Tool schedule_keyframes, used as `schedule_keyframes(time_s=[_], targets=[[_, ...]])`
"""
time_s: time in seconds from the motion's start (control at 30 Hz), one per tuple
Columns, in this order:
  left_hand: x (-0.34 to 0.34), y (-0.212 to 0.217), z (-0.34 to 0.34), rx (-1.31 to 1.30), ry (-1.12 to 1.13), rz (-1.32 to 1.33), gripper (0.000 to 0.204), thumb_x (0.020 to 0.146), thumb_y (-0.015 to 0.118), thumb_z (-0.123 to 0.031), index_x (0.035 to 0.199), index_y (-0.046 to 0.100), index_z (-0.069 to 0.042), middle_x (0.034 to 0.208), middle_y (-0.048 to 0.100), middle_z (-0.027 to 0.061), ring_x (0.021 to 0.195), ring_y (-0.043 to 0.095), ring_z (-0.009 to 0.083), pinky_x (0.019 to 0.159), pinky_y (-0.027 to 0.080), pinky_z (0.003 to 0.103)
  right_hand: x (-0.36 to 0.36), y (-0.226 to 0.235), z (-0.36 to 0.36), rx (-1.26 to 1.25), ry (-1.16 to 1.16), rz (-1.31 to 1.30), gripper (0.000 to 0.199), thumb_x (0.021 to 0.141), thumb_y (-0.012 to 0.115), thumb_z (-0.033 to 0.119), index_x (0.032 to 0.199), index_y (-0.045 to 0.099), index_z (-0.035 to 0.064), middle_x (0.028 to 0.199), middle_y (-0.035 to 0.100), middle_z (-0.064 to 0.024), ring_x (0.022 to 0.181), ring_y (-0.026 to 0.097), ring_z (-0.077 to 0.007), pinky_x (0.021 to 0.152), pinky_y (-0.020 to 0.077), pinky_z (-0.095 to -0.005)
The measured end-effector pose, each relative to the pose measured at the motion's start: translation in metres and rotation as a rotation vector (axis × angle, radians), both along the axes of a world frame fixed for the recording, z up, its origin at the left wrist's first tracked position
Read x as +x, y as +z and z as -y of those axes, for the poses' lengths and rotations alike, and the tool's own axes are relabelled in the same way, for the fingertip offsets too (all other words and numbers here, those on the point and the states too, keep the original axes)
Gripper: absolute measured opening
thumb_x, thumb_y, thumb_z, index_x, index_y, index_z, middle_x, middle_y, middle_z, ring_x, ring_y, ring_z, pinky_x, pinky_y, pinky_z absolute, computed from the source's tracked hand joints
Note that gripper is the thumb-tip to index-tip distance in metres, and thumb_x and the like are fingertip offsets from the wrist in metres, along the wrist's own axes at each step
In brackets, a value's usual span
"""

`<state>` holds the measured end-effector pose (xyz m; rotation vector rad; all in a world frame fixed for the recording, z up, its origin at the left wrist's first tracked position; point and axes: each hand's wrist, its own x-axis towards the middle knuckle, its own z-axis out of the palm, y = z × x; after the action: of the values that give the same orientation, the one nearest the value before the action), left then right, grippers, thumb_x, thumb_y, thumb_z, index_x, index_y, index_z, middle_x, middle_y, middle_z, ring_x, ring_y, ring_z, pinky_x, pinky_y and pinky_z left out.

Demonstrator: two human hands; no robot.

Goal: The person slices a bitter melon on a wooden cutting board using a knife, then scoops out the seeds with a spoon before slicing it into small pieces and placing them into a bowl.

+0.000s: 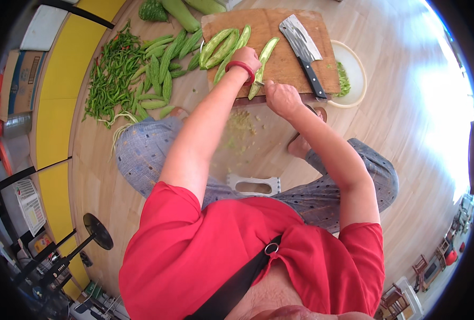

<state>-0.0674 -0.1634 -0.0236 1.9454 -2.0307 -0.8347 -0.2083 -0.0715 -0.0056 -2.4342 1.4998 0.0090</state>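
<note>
1. On the board [279, 58], the gourd half [262, 63] lies at twelve o'clock from the person.
2. Left hand [246, 57] pins it, fingers closed on it.
3. Right hand [280, 97] grips a small tool at its near end.
4. It looks light, firm and wet-slick; hold mid-length.

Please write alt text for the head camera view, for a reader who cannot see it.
Seated on a wooden floor, a person's left hand holds a halved bitter gourd on a cutting board while the right hand scrapes it. A cleaver lies nearby.
</note>
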Motion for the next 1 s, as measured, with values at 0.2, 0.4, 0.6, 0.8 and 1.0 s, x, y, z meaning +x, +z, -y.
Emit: schedule_keyframes(time_s=[0.2,0.4,0.6,0.8,1.0], targets=[[0.002,0.004,0.000,0.026,-0.005,0.016,0.020,0.065,0.071,-0.020,0.078,0.067,-0.006,0.079,0.065,0.0130,0.075,0.063,0.0254,0.071,0.049,0.033,-0.003,0.017,0.000,0.029,0.023,-0.054,0.018,0.083,0.039,0.014,0.080,0.051,0.0017,0.068,0.062,-0.0193,0.066,0.063,-0.0337,0.062,0.0506,-0.0424],[-0.003,-0.001,0.001,0.030,-0.031,-0.026,0.019,0.065,0.070,-0.021,0.078,0.067,-0.007,0.079,0.065,0.0130,0.075,0.063,0.0258,0.071,0.049,0.034,-0.003,0.004,0.025,-0.021,-0.062,-0.053,0.020,0.084,0.039,0.016,0.081,0.053,0.0020,0.072,0.063,-0.0191,0.069,0.064,-0.0324,0.064,0.0506,-0.0415],[-0.002,-0.002,0.000,0.017,0.037,-0.015,0.017,0.064,0.067,-0.019,0.077,0.067,-0.008,0.079,0.065,0.0124,0.075,0.063,0.0263,0.071,0.049,0.034,0.004,0.007,0.008,0.032,-0.023,-0.065,0.018,0.084,0.039,0.015,0.080,0.051,0.0013,0.071,0.063,-0.0201,0.069,0.064,-0.0330,0.063,0.0510,-0.0412],[-0.001,-0.007,0.002,-0.035,0.026,0.011,0.015,0.064,0.065,-0.018,0.075,0.067,-0.008,0.079,0.065,0.0126,0.075,0.062,0.0270,0.071,0.049,0.035,0.003,0.011,-0.001,0.012,0.001,-0.062,0.016,0.083,0.041,0.014,0.080,0.051,0.0013,0.071,0.063,-0.0203,0.068,0.064,-0.0336,0.062,0.0510,-0.0412],[-0.004,-0.001,-0.002,-0.036,0.013,0.019,0.015,0.065,0.063,-0.018,0.076,0.067,-0.008,0.079,0.065,0.0132,0.075,0.063,0.0272,0.070,0.049,0.035,0.003,0.010,0.024,-0.021,-0.039,-0.130,0.015,0.082,0.043,0.014,0.082,0.053,0.0023,0.073,0.064,-0.0173,0.071,0.065,-0.0303,0.063,0.0517,-0.0391]])
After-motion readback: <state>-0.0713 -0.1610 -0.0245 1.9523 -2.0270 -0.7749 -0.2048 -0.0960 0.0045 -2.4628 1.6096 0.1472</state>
